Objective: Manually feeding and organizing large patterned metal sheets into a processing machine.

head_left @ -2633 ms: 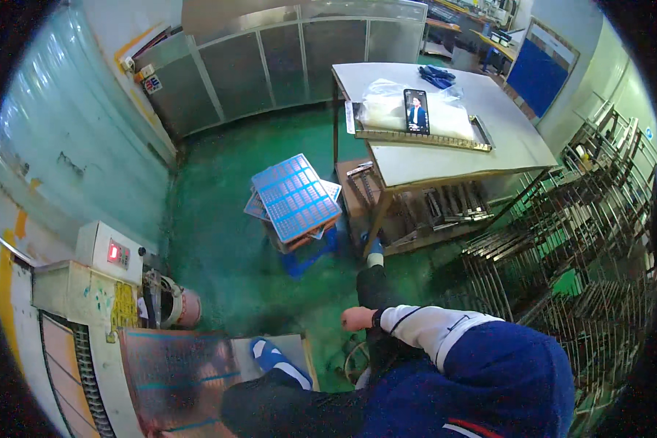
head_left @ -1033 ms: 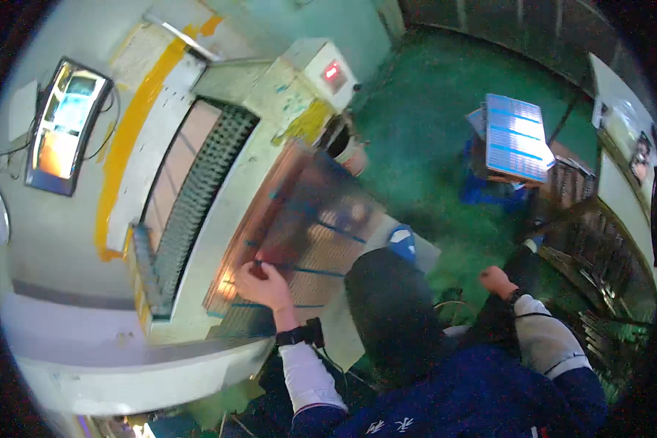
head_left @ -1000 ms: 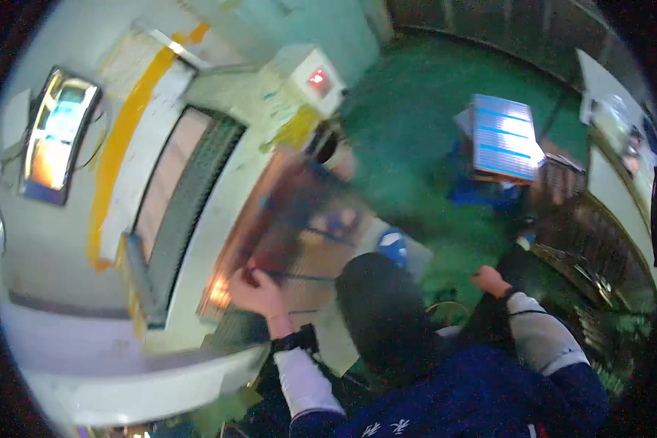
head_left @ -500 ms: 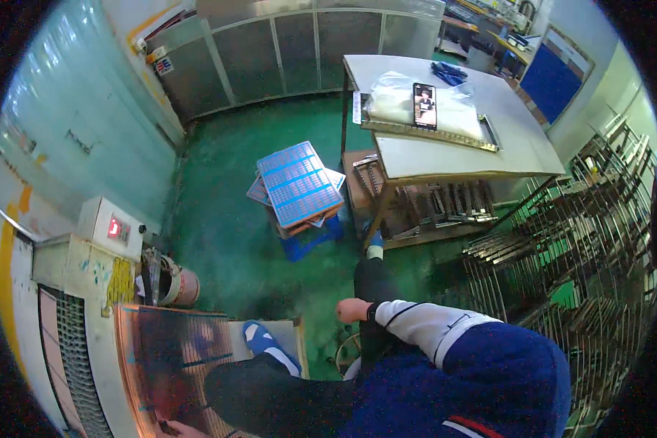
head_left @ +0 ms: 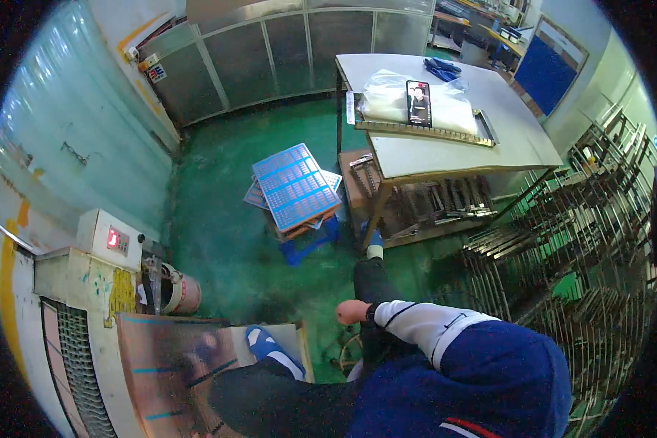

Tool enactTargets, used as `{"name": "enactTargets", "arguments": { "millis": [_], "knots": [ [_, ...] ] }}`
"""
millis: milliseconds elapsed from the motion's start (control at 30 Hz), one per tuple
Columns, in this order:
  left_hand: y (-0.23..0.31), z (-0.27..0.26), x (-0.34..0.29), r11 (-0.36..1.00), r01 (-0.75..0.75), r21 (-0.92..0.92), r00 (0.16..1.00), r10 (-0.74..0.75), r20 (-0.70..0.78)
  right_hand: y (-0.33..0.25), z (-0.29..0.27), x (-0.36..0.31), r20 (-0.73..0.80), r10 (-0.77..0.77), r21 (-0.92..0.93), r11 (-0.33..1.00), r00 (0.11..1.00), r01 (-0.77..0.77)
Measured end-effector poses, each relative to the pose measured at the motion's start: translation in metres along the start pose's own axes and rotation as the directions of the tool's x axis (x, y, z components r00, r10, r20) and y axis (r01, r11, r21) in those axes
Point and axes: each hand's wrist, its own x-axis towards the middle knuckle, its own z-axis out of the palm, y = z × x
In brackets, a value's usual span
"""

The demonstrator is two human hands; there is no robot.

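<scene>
My right hand is curled closed beside my dark trouser leg, a black band at its wrist; nothing shows in its fingers. No part of my left hand can be made out. At the lower left, next to my leg, is a brownish, see-through panel with blue strips and a blurred surface. My foot in a blue slipper rests on a pale board beside the panel.
A stack of blue-and-white slotted trays sits on a blue stool. Beyond stands a table bearing a phone and plastic bags. Metal racks crowd the right. A control box and bucket are left.
My left hand, partly visible at the lower left edge before, is out of sight. The panel beside my leg looks shifted and its blue strips lie differently. My right hand stays put.
</scene>
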Motion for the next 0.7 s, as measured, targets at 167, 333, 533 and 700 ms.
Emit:
{"name": "enactTargets", "arguments": {
  "millis": [167,333,533,700],
  "knots": [
    [0.007,0.010,0.002,0.985,-0.006,0.175,1.000,0.001,0.032,-0.002,0.004,0.001,0.021,0.019,0.011,1.000,1.000,-0.019],
    [0.029,-0.046,-0.010,0.995,0.096,0.022,0.995,-0.097,0.007,-0.003,0.010,0.010,0.026,0.004,0.004,1.000,1.000,-0.004],
    [0.007,-0.086,-0.009,0.944,0.112,-0.309,0.952,-0.192,-0.240,0.006,0.017,0.001,-0.107,0.002,0.036,0.999,0.994,0.002],
    [0.018,-0.073,-0.008,0.638,-0.393,-0.662,0.716,-0.240,-0.656,-0.001,-0.003,-0.012,0.035,0.024,0.061,0.998,0.999,-0.026]
  ]
}}
